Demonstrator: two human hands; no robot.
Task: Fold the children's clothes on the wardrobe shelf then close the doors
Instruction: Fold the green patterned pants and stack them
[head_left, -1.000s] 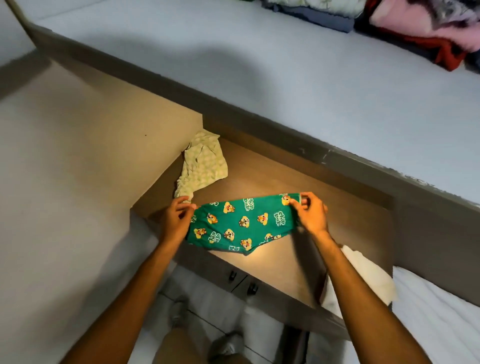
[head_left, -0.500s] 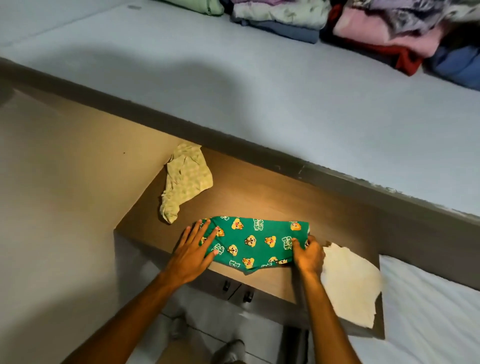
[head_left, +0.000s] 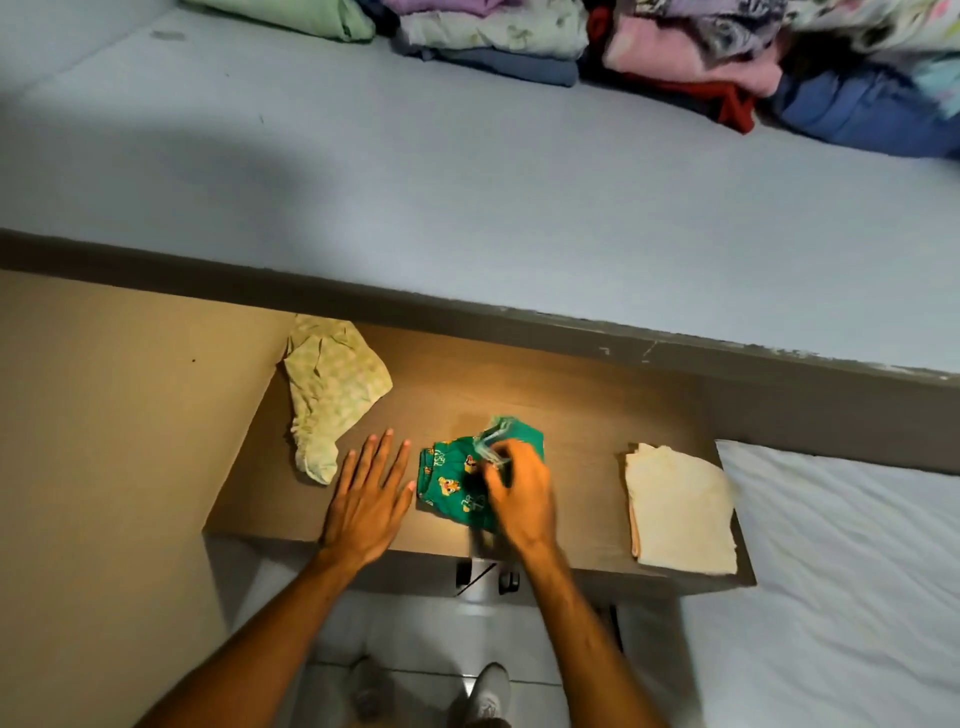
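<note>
A small green garment with a cartoon print (head_left: 454, 486) lies folded over on the brown wardrobe shelf (head_left: 571, 415). My right hand (head_left: 517, 491) rests on top of it and pinches its folded edge; the hand is blurred. My left hand (head_left: 369, 493) lies flat on the shelf just left of the garment, fingers spread, holding nothing. A crumpled pale yellow garment (head_left: 330, 395) sits at the shelf's back left. A folded cream garment (head_left: 678, 512) lies at the shelf's right end.
Above, a grey-white upper shelf (head_left: 467, 182) carries stacks of folded clothes (head_left: 675, 57) along its back. A white wardrobe door panel (head_left: 841, 597) stands at the lower right. Below the shelf are drawer handles (head_left: 488, 577) and a tiled floor with my shoes.
The green garment has been folded from a wide strip into a compact bundle. My right hand moved left over it, and my left hand slid off it onto the bare shelf.
</note>
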